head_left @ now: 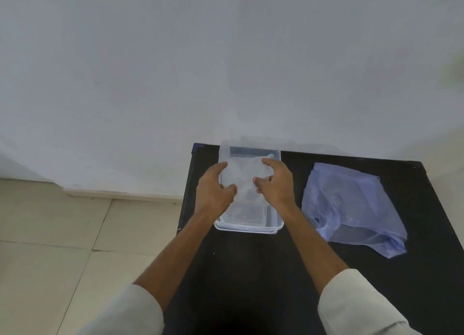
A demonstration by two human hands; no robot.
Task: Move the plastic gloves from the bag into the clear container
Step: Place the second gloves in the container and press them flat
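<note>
A bundle of thin clear plastic gloves point(244, 177) hangs over the clear container point(248, 228), which stands at the far left of the black table. My left hand point(213, 187) grips the bundle's left side and my right hand point(275, 182) grips its right side, thumbs pressed into the plastic. More clear plastic lies flat inside the container below the hands. To the right, a crumpled pale blue plastic bag point(351, 209) rests on the table, apart from both hands.
The black table point(251, 272) stands against a white wall, its left edge just beside the container. Beige floor tiles point(62, 234) lie to the left. Bare tabletop shows in front of the container and around the bag.
</note>
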